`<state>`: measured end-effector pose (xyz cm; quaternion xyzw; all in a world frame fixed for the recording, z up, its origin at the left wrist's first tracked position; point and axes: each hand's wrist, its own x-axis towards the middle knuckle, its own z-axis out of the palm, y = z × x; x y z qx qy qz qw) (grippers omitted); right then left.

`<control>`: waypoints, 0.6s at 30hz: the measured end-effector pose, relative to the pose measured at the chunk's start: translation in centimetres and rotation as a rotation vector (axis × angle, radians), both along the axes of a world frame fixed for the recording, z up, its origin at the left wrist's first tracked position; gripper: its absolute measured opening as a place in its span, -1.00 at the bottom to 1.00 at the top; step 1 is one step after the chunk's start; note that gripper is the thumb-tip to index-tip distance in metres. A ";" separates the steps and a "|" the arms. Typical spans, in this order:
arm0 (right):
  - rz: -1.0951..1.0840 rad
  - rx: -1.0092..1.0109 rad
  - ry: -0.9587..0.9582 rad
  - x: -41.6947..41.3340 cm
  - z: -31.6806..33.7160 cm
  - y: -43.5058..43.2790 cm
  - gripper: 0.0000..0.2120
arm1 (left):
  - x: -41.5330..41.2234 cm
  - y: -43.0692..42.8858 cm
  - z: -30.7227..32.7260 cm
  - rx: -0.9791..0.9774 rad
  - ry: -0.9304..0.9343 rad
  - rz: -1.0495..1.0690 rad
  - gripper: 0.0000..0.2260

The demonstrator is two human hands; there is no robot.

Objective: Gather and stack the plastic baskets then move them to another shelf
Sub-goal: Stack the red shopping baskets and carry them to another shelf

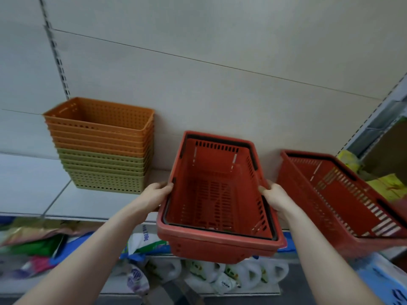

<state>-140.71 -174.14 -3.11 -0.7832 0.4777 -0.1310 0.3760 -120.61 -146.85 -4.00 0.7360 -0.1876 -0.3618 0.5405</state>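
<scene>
A red shopping basket [217, 194] with black handles folded along its rim is held at shelf height, its near end jutting over the shelf's front edge. My left hand [155, 192] grips its left rim and my right hand [276, 195] grips its right rim. A second red basket [337, 194] rests tilted on the shelf to the right. At the left, against the back panel, stands a nested stack of small perforated baskets [101, 146], orange ones on top of pale green ones.
The white shelf [92, 203] runs across the view with a pale back panel behind it. Below it lie detergent bottles [242, 274] and coloured packets [39, 241]. Yellow packages [350, 160] sit at the far right.
</scene>
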 end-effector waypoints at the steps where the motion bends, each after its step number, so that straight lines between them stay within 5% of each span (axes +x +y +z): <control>1: -0.014 -0.014 0.016 0.2 -0.5 -0.2 -0.66 | -0.1 -0.3 0.1 -0.003 -0.041 -0.001 -0.78; 10: 0.057 -0.151 0.039 1.9 -0.2 -3.4 -0.65 | -1.2 -2.7 -0.1 0.026 -0.287 -0.034 -0.71; 18: 0.057 -0.266 0.278 2.5 -0.1 -3.0 -0.63 | -0.6 -3.6 -0.4 0.172 -0.454 -0.094 -0.67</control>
